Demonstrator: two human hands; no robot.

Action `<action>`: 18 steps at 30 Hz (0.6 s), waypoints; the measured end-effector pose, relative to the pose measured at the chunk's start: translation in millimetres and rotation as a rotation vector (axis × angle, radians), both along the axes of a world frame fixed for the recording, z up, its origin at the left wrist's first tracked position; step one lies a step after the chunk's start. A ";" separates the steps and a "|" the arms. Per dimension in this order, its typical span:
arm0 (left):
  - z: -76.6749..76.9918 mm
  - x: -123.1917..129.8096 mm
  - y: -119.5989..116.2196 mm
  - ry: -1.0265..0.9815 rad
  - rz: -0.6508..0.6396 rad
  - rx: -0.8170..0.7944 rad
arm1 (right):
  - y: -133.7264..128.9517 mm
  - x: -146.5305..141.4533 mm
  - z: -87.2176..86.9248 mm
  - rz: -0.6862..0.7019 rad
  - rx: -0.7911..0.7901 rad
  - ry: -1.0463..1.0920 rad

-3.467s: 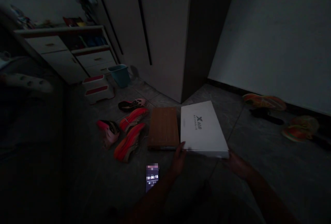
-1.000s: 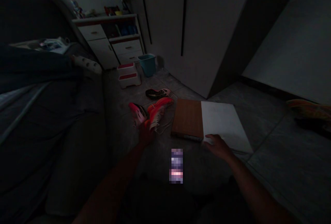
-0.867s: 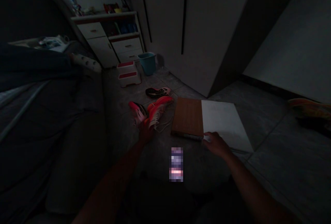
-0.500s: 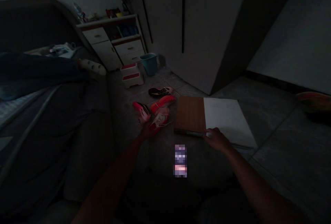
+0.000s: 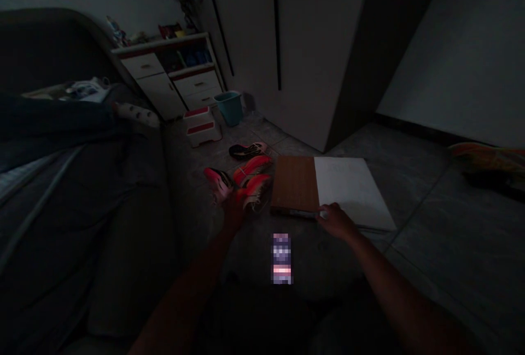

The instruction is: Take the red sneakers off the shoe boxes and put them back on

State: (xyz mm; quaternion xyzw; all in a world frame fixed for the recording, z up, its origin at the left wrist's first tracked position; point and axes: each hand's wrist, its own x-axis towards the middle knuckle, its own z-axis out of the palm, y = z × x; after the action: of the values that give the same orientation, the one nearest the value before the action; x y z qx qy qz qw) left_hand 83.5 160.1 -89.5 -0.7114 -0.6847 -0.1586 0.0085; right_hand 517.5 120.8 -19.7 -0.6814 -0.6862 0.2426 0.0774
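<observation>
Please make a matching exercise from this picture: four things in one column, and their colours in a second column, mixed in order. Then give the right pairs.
Things:
1. bucket
2. shoe at the left hand
3. lid at the right hand
4. box beside the lid

Colours:
A. white
B. brown
C. teal
D. red-orange

Pairs: 1-C, 2-D, 3-A, 4-B
</observation>
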 end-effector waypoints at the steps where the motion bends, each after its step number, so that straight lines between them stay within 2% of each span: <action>1: -4.8 -0.1 0.0 0.028 0.017 -0.017 | -0.1 -0.1 -0.5 0.000 0.003 -0.001; 6: -29.9 -5.7 -4.0 0.069 0.022 -0.100 | -0.3 -3.4 -1.2 0.000 0.000 -0.028; 10: -32.0 -5.6 -8.6 0.077 -0.001 -0.160 | 1.6 -5.5 -2.1 0.011 0.005 -0.046; 12: -23.1 -2.4 -11.1 0.079 -0.016 -0.181 | 1.2 -4.6 -2.2 0.015 0.010 -0.027; 14: -7.1 2.5 -14.6 0.036 -0.045 -0.187 | -2.1 -2.3 -0.2 0.014 0.028 0.018; 16: 14.9 8.1 -19.3 -0.071 -0.071 -0.173 | -8.9 1.0 5.1 -0.011 0.046 0.072; 18: 40.5 13.1 -23.4 -0.226 -0.092 -0.154 | -17.3 4.6 13.1 -0.093 0.049 0.132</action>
State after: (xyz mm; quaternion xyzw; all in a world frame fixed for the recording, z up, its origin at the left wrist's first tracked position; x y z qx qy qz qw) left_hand 96.6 136.7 -48.9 -0.7180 -0.6582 -0.1848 -0.1303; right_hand 522.1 103.5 -6.7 -0.6930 -0.6528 0.2665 0.1503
